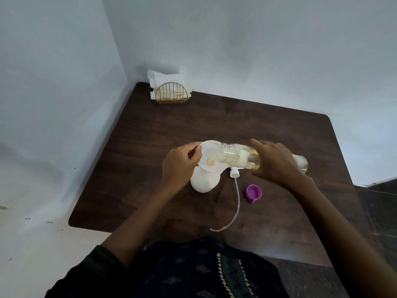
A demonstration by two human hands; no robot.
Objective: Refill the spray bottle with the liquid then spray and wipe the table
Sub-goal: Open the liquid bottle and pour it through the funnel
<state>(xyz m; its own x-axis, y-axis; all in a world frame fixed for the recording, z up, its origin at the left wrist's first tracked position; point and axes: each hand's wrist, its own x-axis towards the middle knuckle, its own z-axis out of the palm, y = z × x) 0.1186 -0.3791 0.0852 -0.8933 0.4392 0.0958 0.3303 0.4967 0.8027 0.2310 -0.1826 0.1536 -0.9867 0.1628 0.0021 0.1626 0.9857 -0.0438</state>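
A white spray bottle [205,181] stands upright on the dark wooden table [268,130] with a white funnel [211,160] in its neck. My left hand [180,164] pinches the funnel's rim. My right hand [277,162] holds a clear bottle of yellowish liquid [236,157] tipped on its side, its mouth over the funnel. Yellow liquid pools at the funnel's bottom. The white spray head with its long clear tube [235,198] lies on the table just right of the spray bottle.
A purple cap [254,192] lies on the table right of the tube. A gold wire holder with white napkins [169,91] stands at the far left corner against the wall. Walls border the table's back and left sides.
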